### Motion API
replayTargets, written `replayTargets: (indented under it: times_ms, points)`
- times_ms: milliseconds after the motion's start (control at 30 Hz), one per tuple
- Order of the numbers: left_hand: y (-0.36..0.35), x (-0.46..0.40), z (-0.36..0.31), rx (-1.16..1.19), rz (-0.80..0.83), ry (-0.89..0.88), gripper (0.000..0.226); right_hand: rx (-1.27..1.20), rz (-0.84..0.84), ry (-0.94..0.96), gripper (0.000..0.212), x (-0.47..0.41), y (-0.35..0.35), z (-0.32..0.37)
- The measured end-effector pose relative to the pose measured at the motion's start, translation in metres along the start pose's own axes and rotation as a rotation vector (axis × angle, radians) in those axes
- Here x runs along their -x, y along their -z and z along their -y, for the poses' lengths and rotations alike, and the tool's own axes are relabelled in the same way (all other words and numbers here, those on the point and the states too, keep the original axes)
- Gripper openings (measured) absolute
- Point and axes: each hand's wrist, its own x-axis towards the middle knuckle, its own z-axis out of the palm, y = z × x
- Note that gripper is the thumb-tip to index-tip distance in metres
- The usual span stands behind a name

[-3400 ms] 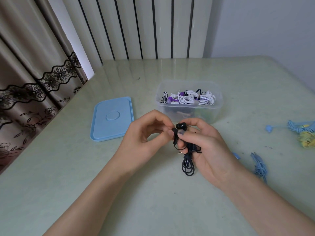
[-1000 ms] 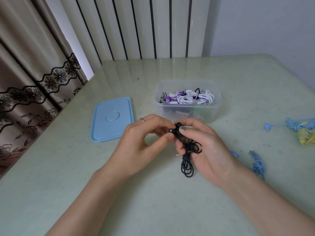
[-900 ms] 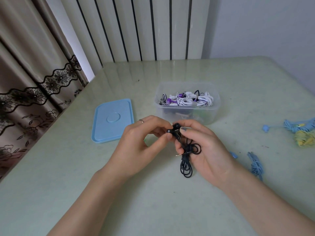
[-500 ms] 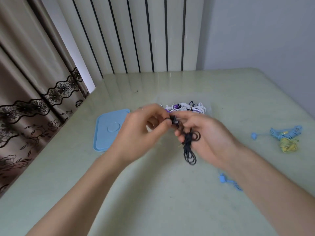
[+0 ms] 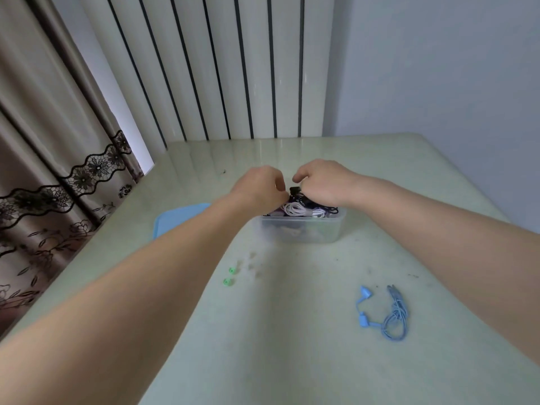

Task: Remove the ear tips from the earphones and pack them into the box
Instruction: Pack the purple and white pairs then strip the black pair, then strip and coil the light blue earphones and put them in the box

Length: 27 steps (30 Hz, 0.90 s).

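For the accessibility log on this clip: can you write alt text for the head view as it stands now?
Both hands, left hand and right hand, reach over a clear plastic box of coiled earphones, with the black wired earphones at its top. A light blue lid lies left of it; two small green ear tips and blue wired earphones lie nearer on the pale green table.

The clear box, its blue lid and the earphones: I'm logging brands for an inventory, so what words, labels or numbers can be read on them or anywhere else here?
None can be read.
Clear box: no label shows on its wall.
Blue lid: mostly hidden by the left arm; no print on the part that shows.
Blue earphones: no marking can be made out.
Green ear tips: plain.
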Motion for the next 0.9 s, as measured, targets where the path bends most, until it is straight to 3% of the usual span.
replayTargets:
  times_ms: [200, 300, 367, 467, 600, 900]
  points:
    - [0.002, 0.011, -0.007, -0.094, -0.092, -0.069, 0.015, 0.196, -0.042, 0.06, 0.044, 0.021, 0.012, -0.002]
    - [0.009, 0.034, -0.016, -0.032, -0.178, -0.182, 0.01, 0.355, -0.041, 0.107, 0.029, 0.053, 0.021, -0.002]
    - [0.008, 0.057, -0.019, 0.006, -0.187, -0.297, 0.009, 0.502, 0.1, 0.065, 0.018, 0.082, 0.024, -0.001]
    - [-0.005, 0.091, -0.016, 0.007, -0.11, -0.387, 0.007, 0.689, 0.38, -0.016, 0.022, 0.121, 0.016, -0.006]
    - [-0.03, 0.131, -0.008, 0.038, 0.055, -0.385, 0.011, 0.651, 0.527, -0.066, 0.029, 0.148, 0.001, -0.026]
    - [-0.066, 0.172, -0.02, 0.135, 0.201, -0.332, 0.045, 0.5, 0.36, 0.015, 0.039, 0.173, -0.012, -0.052]
